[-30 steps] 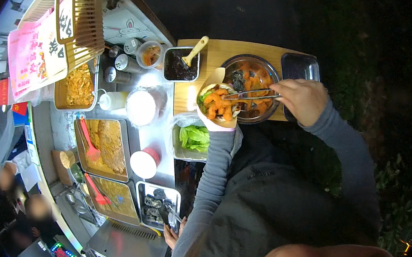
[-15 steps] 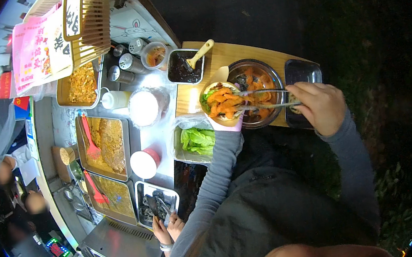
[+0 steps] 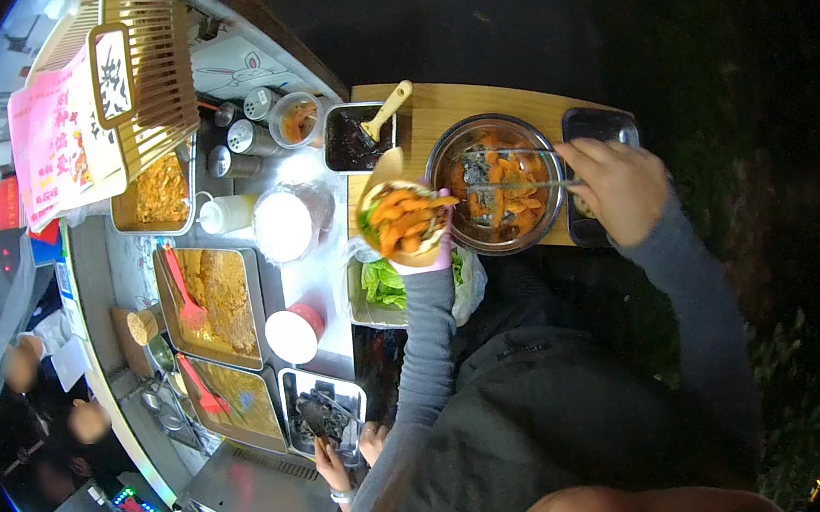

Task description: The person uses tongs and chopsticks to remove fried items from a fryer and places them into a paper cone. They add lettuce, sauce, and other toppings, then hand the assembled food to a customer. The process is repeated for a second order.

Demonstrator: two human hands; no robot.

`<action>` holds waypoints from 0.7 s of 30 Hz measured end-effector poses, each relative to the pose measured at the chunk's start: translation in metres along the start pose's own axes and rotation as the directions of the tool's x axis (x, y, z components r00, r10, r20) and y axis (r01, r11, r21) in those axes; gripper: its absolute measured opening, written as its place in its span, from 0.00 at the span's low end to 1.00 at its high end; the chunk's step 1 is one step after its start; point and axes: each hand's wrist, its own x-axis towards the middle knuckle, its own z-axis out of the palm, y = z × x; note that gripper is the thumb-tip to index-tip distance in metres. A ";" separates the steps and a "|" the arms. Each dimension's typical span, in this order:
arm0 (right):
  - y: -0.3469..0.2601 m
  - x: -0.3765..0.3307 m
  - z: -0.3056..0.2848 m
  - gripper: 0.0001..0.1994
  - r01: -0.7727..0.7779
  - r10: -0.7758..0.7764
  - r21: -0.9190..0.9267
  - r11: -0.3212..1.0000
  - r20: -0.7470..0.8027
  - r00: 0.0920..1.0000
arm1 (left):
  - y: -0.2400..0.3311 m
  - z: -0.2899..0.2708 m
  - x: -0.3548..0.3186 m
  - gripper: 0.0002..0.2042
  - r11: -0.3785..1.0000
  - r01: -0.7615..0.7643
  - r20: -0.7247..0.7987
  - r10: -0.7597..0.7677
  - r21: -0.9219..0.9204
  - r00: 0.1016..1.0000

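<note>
My left hand, in what looks like a pink glove, is closed around a wrap in brown paper; most of its fingers are hidden beneath. Green leaf and orange-coated strips fill the open top. In my right hand are long metal tongs, gripped near the back end. Their tips reach over a round metal bowl containing more orange strips. The wrap sits just left of the bowl, above a container of lettuce. A dark rectangular tray lies partly behind my right hand.
On the wooden board stands a dark sauce tray with a brush. Left are food trays with red spatulas, a white-topped cup and shakers. Another person's hand works at a tray of dark pieces.
My left hand has carried the wrap left, away from the bowl. The tong tips have left the wrap's filling and are now over the bowl. The other person's hands have shifted slightly.
</note>
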 end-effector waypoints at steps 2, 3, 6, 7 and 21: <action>0.012 0.020 0.039 0.19 -0.060 0.070 -0.081 0.995 0.119 0.990 | 0.015 0.005 -0.004 0.27 0.995 0.024 0.019 -0.022 -0.100 1.000; 0.015 0.032 0.066 0.18 -0.051 0.076 -0.155 0.987 0.160 0.984 | 0.021 0.007 -0.006 0.26 0.995 0.001 0.001 -0.001 -0.102 1.000; 0.022 0.049 0.131 0.16 0.027 -0.008 -0.155 0.988 0.123 0.992 | 0.029 0.010 -0.009 0.26 0.982 0.006 0.028 -0.001 -0.188 1.000; 0.022 0.051 0.145 0.15 0.063 -0.047 -0.170 0.983 0.102 0.994 | 0.029 0.010 -0.010 0.26 0.978 -0.008 -0.006 0.007 -0.211 1.000; 0.021 0.036 0.150 0.10 0.037 0.014 -0.214 0.976 0.236 0.972 | 0.026 0.004 -0.014 0.27 0.995 -0.086 -0.038 0.084 -0.053 0.996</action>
